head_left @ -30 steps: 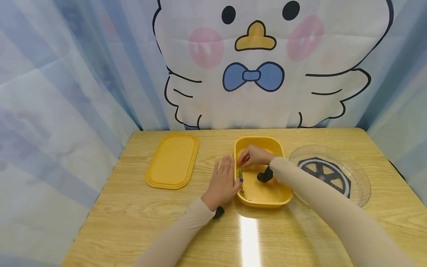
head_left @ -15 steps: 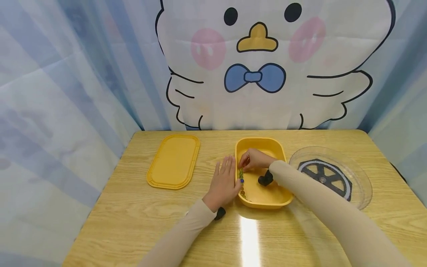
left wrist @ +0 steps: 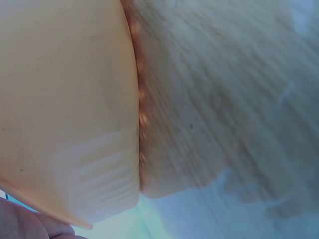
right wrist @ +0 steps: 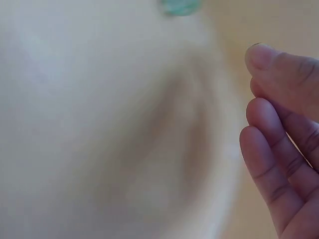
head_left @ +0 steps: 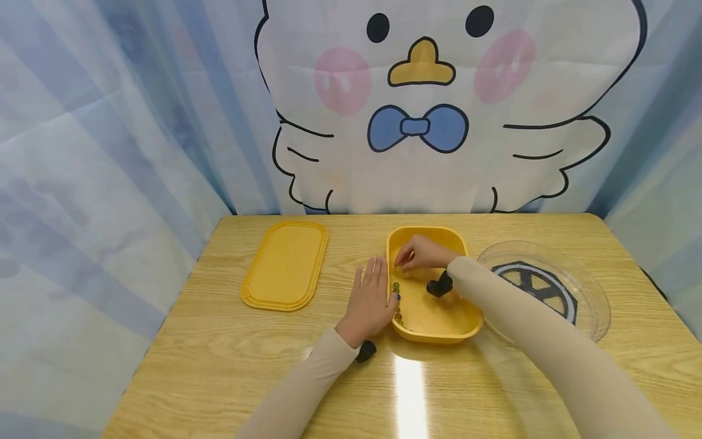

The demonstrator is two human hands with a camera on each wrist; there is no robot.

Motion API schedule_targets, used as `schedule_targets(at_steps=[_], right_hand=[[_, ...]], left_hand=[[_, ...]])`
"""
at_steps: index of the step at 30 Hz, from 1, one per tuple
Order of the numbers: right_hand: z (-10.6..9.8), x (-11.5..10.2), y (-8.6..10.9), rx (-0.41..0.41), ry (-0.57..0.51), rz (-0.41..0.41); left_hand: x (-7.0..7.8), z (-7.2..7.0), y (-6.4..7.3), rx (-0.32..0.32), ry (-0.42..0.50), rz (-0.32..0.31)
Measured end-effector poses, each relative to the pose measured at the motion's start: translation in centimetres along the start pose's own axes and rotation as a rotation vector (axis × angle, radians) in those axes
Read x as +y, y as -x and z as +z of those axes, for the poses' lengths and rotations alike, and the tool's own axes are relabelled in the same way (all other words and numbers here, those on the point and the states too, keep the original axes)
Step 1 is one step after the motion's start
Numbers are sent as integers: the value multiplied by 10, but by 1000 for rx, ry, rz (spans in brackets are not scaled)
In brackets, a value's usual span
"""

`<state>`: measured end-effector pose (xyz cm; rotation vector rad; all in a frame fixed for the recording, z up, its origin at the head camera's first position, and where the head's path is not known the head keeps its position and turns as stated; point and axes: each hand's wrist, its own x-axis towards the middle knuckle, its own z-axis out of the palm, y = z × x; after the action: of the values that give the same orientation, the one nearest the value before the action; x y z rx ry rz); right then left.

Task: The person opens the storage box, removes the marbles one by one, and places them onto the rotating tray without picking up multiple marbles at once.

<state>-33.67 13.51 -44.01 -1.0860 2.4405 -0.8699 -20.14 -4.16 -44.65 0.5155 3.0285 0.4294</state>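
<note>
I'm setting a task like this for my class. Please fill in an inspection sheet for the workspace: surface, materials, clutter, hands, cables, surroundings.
Surface: wood-patterned table, with bright glare in front of the bin.
Materials: yellow bin; row of small marbles inside, along its left wall.
Clutter: flat yellow tray to the left; clear round dish with a dark wheel pattern to the right.
Left hand: fingers straight, beside the bin's left side.
Right hand: inside the bin, fingers curled; whether it holds a marble cannot be told.
Cables: thin dark line by the table's right edge, possibly one; unclear.
Surroundings: pale blue curtain with a printed cartoon animal.
</note>
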Motion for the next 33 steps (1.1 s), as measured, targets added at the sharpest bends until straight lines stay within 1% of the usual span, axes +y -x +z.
schedule_targets(at_steps=[3,8,10,15,18,21,25,29,33], right_hand=[[-13,-14,6,26,-13,20],[-40,-36,20,61,7,54],[-52,-42,28,79,18,54],[-78,-53,56,137,31,42],[-89,-56,77,179,42,71],[-98,-53,99,211,74,105],[-106,-38,127,236,118,162],[-108,-15,153,249,134,236],[-107,11,172,251,114,321]], left_hand=[[0,1,0,4,-1,-3],[0,3,0,15,0,2],[-1,4,0,18,2,4],[-1,4,1,24,0,3],[-1,4,2,23,-1,-2],[-2,5,2,24,10,-2],[-3,5,2,30,31,2],[-2,5,2,32,38,1],[-1,6,1,33,32,1]])
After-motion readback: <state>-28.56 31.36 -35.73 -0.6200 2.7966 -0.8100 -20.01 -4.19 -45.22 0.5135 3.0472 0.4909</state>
